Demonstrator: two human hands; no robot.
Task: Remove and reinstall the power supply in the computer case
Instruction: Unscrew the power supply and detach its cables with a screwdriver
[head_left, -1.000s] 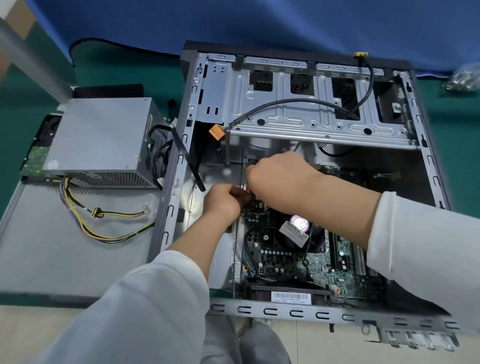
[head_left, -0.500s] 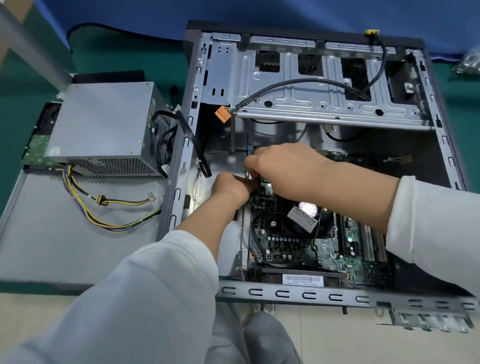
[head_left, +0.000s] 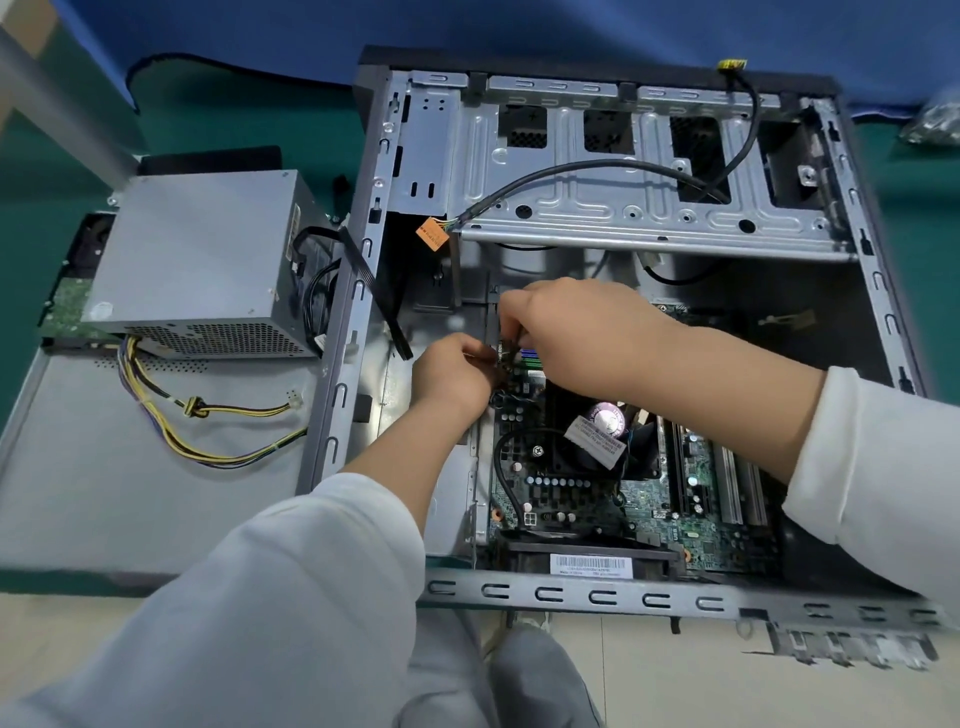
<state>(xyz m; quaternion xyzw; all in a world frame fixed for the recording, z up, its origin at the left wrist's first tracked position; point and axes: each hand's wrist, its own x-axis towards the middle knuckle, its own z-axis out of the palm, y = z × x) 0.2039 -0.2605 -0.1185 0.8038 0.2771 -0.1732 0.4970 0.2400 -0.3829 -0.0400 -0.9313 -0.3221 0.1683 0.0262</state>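
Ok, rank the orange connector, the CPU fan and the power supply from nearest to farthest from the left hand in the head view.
1. CPU fan, to the right of the left hand.
2. Orange connector, beyond it.
3. Power supply, outside the case, far left.

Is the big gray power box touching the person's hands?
Apart. The head view shows the power supply outside the case on the left, while both hands work inside it.

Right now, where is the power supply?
In the head view, the power supply is outside the computer case, on its left, resting on the grey side panel.
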